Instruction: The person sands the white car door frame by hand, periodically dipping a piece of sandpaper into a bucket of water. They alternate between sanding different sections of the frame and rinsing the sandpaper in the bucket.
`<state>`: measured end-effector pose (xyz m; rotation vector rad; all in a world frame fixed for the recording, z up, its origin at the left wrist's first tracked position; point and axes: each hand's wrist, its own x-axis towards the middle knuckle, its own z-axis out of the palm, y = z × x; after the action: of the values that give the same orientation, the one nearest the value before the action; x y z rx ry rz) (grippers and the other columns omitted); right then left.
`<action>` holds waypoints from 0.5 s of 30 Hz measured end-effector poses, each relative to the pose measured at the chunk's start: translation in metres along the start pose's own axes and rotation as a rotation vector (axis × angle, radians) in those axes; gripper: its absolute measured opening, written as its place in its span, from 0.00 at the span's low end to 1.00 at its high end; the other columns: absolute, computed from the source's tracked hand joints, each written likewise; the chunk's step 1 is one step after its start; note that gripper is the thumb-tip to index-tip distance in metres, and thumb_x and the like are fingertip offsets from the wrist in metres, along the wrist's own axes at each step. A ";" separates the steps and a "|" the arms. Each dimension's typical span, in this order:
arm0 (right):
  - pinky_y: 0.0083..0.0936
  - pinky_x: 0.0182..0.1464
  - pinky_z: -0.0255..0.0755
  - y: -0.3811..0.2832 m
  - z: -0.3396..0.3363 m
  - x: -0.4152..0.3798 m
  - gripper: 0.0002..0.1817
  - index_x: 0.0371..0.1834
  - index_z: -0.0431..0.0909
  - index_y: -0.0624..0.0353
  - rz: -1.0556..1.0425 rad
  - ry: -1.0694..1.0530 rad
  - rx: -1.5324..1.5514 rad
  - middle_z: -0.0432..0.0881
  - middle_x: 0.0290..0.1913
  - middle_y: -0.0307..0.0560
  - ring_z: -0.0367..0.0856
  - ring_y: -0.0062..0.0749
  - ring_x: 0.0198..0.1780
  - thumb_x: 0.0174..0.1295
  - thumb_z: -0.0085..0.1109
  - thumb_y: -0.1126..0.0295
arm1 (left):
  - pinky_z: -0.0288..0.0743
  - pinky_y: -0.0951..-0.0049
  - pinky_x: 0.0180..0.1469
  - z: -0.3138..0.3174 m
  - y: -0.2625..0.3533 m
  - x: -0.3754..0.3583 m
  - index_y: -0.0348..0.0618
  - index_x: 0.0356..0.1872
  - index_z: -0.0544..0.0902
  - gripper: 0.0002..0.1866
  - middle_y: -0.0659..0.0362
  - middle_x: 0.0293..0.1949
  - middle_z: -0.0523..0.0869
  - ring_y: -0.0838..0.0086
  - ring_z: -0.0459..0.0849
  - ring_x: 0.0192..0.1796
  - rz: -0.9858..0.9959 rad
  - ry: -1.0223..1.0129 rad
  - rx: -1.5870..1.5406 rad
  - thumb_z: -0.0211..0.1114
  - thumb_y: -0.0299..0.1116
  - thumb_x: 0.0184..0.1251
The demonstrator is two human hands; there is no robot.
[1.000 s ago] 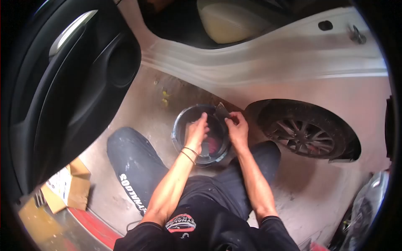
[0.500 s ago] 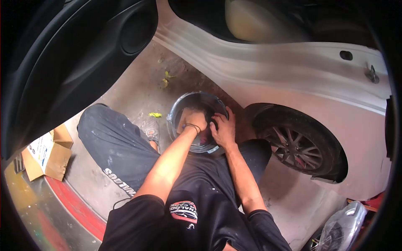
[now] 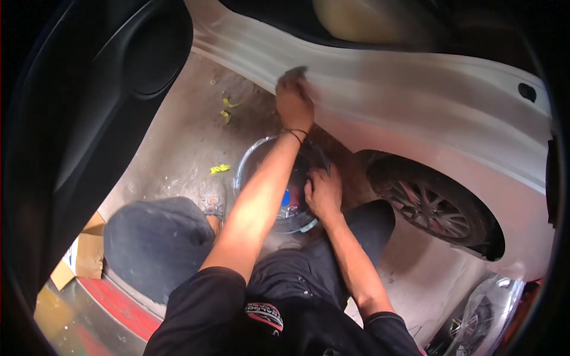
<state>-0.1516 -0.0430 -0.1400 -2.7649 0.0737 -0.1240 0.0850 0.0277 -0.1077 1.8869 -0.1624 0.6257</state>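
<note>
My left hand point(image 3: 295, 107) is reached out past the bucket, against the white car's door sill point(image 3: 356, 89). Its fingers are closed on a dark flat piece point(image 3: 295, 72), blurred by motion, whose kind I cannot make out. Below that forearm stands a dark round bucket point(image 3: 242, 163) on the floor between my legs. My right hand point(image 3: 325, 193) grips the bucket's right rim, with fingers bent over the edge. Inside the bucket, a round blue thing point(image 3: 286, 197) and a reddish thing point(image 3: 295, 194) show; my left forearm covers part of the inside.
The open car door point(image 3: 119, 101) hangs at left, and a wheel point(image 3: 433, 202) sits at right. Yellow scraps point(image 3: 219, 169) lie on the concrete floor. A cardboard box point(image 3: 89, 255) stands at lower left, a plastic-wrapped part point(image 3: 487, 314) at lower right.
My left hand has come out of the bucket, where it was on a tan sheet, and moved up to the door sill. My right hand stays at the rim. The view has shifted a little.
</note>
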 end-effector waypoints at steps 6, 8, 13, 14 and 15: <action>0.56 0.71 0.74 -0.008 -0.007 0.003 0.26 0.62 0.88 0.57 0.205 -0.105 0.174 0.89 0.63 0.58 0.78 0.66 0.73 0.64 0.74 0.56 | 0.75 0.43 0.72 0.028 0.075 -0.050 0.42 0.61 0.87 0.18 0.48 0.61 0.87 0.45 0.84 0.65 0.217 -0.109 -0.123 0.65 0.28 0.72; 0.56 0.72 0.73 0.021 0.019 -0.015 0.26 0.63 0.89 0.56 0.234 -0.074 0.285 0.90 0.63 0.57 0.80 0.63 0.71 0.66 0.73 0.53 | 0.74 0.41 0.75 0.019 0.084 -0.053 0.43 0.61 0.87 0.18 0.50 0.62 0.87 0.47 0.84 0.66 0.175 -0.109 -0.160 0.65 0.29 0.72; 0.58 0.72 0.72 0.001 0.001 0.002 0.15 0.54 0.88 0.57 -0.021 -0.075 -0.042 0.89 0.58 0.50 0.78 0.65 0.67 0.64 0.68 0.70 | 0.59 0.30 0.84 0.002 0.006 -0.024 0.50 0.64 0.87 0.19 0.57 0.66 0.87 0.57 0.83 0.74 0.303 -0.251 0.108 0.64 0.31 0.75; 0.57 0.72 0.73 -0.004 -0.005 0.006 0.15 0.53 0.89 0.56 -0.043 -0.102 -0.069 0.89 0.59 0.49 0.78 0.65 0.67 0.63 0.68 0.71 | 0.57 0.30 0.85 -0.001 -0.017 -0.015 0.50 0.63 0.88 0.18 0.58 0.66 0.87 0.61 0.81 0.76 0.261 -0.278 0.199 0.63 0.29 0.74; 0.56 0.72 0.73 -0.010 -0.011 0.007 0.15 0.53 0.89 0.56 -0.057 -0.132 -0.096 0.89 0.59 0.47 0.78 0.64 0.67 0.61 0.69 0.72 | 0.55 0.31 0.87 -0.007 -0.033 -0.009 0.49 0.61 0.88 0.18 0.58 0.66 0.87 0.65 0.79 0.79 0.219 -0.311 0.286 0.61 0.28 0.74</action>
<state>-0.1450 -0.0382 -0.1259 -2.8634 -0.0340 0.0481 0.0878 0.0457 -0.1373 2.2574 -0.5091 0.5168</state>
